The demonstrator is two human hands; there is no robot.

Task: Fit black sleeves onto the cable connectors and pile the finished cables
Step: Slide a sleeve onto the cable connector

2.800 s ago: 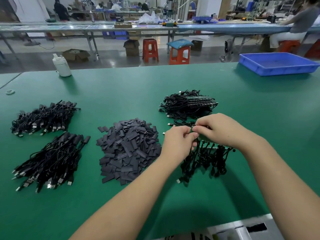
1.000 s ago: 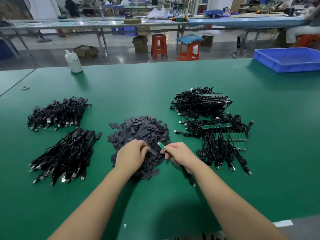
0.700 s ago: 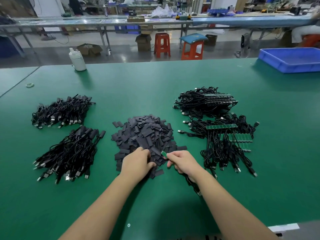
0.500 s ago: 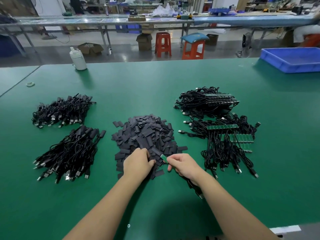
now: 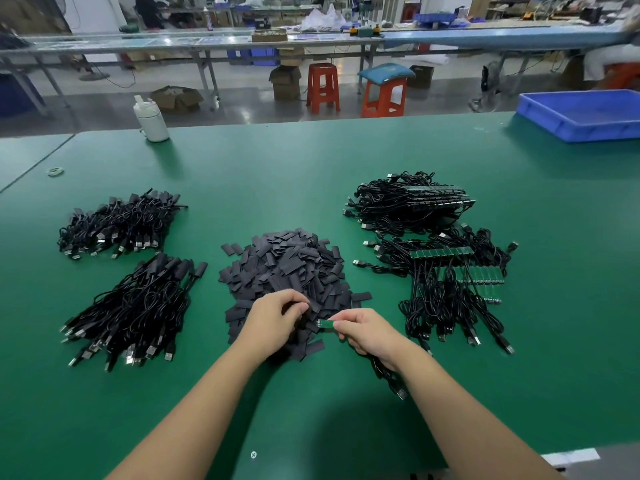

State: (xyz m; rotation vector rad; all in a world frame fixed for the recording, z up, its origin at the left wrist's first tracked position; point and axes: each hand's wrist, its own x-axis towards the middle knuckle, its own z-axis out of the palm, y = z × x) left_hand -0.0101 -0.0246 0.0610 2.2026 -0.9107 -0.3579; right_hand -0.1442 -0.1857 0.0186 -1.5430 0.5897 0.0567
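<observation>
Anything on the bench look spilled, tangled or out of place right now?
Nothing serious. A few sleeves lie loose at the sleeve pile's edges, and the unfinished cables on the right sprawl loosely. The right hand pinches a green connector; the left hand picks at the sleeves.

Left hand [image 5: 277, 318] curled, right hand [image 5: 369, 332] pinching.

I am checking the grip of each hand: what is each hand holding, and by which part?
Right hand pinches the green connector board at its cable end. Left hand reaches into the sleeve pile; its hold cannot be told.
</observation>
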